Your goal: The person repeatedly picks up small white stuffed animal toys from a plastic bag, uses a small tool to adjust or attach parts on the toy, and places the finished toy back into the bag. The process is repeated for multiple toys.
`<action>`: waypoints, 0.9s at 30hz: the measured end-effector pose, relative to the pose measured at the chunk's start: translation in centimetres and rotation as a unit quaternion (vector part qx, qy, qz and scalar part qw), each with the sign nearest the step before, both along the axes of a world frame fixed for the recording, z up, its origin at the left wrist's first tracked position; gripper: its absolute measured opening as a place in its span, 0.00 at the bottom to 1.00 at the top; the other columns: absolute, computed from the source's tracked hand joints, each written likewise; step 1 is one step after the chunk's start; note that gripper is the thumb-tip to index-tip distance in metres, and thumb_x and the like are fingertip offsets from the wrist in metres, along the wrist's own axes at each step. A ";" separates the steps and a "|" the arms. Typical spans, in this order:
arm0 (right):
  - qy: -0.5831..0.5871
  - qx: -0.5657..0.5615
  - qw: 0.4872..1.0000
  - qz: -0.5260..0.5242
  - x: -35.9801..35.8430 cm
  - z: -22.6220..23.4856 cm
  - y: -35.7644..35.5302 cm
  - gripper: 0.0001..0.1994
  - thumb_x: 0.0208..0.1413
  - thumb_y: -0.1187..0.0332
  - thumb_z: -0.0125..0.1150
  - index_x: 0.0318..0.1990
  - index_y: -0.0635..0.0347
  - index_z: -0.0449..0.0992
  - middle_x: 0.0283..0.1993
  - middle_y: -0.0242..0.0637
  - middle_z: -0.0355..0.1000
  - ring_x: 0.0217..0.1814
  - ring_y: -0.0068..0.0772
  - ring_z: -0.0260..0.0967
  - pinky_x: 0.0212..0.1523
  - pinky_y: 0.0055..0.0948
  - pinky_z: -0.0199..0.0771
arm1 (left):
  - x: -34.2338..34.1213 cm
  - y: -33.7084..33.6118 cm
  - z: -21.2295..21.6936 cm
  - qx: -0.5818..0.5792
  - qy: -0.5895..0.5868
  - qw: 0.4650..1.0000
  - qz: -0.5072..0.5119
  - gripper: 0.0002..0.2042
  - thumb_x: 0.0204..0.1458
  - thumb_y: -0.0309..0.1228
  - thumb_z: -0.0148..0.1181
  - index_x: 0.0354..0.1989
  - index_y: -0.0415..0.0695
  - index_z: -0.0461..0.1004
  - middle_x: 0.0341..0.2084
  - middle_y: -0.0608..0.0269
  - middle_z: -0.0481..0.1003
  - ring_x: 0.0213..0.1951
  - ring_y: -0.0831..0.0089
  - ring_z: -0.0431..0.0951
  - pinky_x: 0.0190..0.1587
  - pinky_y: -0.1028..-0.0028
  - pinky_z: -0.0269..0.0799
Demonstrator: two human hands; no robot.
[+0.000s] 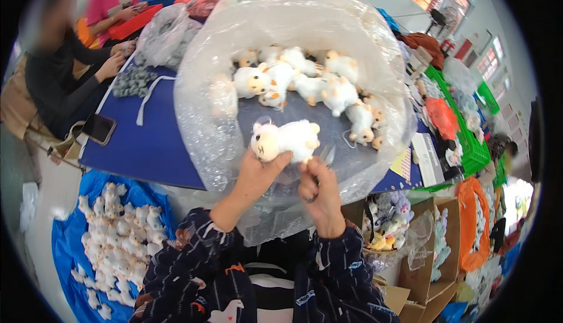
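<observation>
My left hand (255, 173) is closed around a white plush animal (296, 137) with a cream muzzle, lying on its side with its head to the left. At the toy's lower right foot, my right hand (319, 185) is closed on what look like small scissors (330, 156); a pale metal blade shows beyond the fingers, the rest is mostly hidden. Just past my hands, several similar white plush animals (340, 94) with orange patches lie heaped inside a large clear plastic bag (205, 47), spread open on the blue table (141, 153).
Left on the table are a phone (98, 128), a white strap (146, 103) and grey fluffy pieces (134, 81). Two people sit beyond. A blue sheet (64, 247) with many white plush toys lies on the floor at left. Cardboard boxes (419, 250) and green crates (469, 150) stand at right.
</observation>
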State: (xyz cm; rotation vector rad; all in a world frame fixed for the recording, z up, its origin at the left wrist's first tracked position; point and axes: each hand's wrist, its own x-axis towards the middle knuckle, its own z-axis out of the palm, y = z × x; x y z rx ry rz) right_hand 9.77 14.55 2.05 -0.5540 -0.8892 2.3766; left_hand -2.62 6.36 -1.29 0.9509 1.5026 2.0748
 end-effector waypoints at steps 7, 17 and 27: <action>-0.150 0.445 0.876 -0.112 0.6 0.6 -0.5 0.08 0.54 0.69 0.59 0.36 0.67 0.74 0.31 0.30 0.73 0.29 0.12 0.63 0.30 0.15 0.63 | -2.2 -4.1 4.1 -0.079 0.134 0.987 -0.042 0.39 0.39 0.23 0.66 0.62 0.43 0.51 0.46 0.57 0.67 0.46 0.72 0.71 0.45 0.72 0.71; -0.081 0.355 0.931 -0.032 -1.1 0.7 -0.4 0.12 0.54 0.67 0.61 0.40 0.66 0.71 0.33 0.27 0.69 0.30 0.11 0.62 0.29 0.13 0.62 | -2.1 -5.3 2.3 -0.030 0.138 0.983 -0.114 0.23 0.44 0.23 0.62 0.52 0.40 0.66 0.46 0.53 0.69 0.49 0.67 0.70 0.50 0.70 0.67; -0.137 0.430 0.888 -0.094 0.7 1.6 -0.2 0.06 0.52 0.74 0.60 0.37 0.64 0.75 0.35 0.26 0.70 0.28 0.11 0.61 0.26 0.14 0.61 | -0.3 -5.6 1.7 -0.003 0.200 0.979 0.040 0.07 0.46 0.22 0.60 0.35 0.38 0.76 0.34 0.57 0.76 0.35 0.72 0.77 0.37 0.77 0.72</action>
